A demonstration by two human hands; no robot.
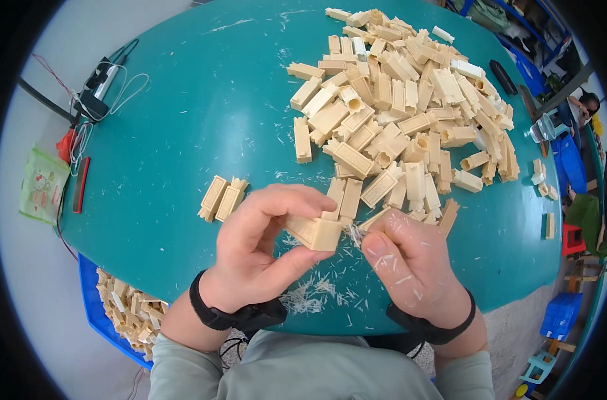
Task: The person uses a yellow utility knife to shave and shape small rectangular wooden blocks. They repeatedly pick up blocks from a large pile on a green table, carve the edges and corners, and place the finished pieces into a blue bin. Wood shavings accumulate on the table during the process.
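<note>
A hollow-looking beige plastic block (317,231), long and rectangular with a smooth square end, is pinched between the fingers and thumb of my left hand (260,247). Close to its right side, my right hand (410,260) is closed around what looks like a small blade (355,233); only its shiny tip shows, with pale shavings clinging to it. More shavings stick to my right thumb and knuckles. Thin white shavings (313,293) lie scattered on the table below both hands. Two similar blocks (222,199) rest side by side just beyond my left hand.
A big heap of beige blocks (390,100) covers the far right of the green table (183,127). A blue bin (107,327) of blocks sits lower left. Power strip and cables (103,83) lie at the left edge, near a red-edged bar (81,185). A clear bottle (542,128) stands right.
</note>
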